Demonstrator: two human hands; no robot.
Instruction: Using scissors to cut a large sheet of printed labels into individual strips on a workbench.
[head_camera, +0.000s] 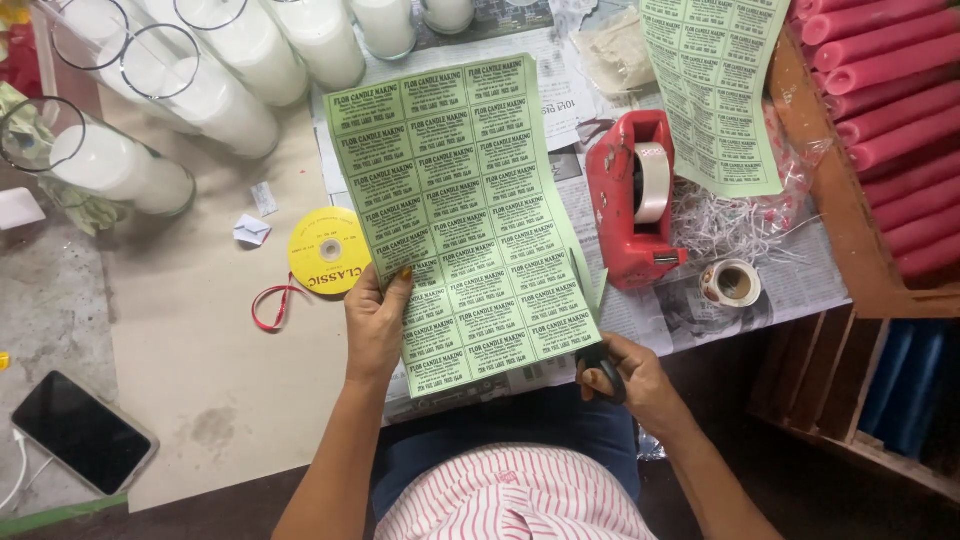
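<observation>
My left hand (376, 322) grips the left edge of a light green sheet of printed labels (462, 200), holding it up over the newspaper-covered table. My right hand (632, 380) is closed on a pair of black-handled scissors (598, 352) at the sheet's lower right corner, the blades lying along its right edge. A thin cut strip of the sheet hangs beside the blades.
A red tape dispenser (634, 198) stands right of the sheet, a small tape roll (731, 284) beside it. A yellow ribbon spool (328, 251) lies left. White candles in glass (215, 100) line the back. A second label sheet (715, 90), pink candles (885, 120), a phone (82, 432).
</observation>
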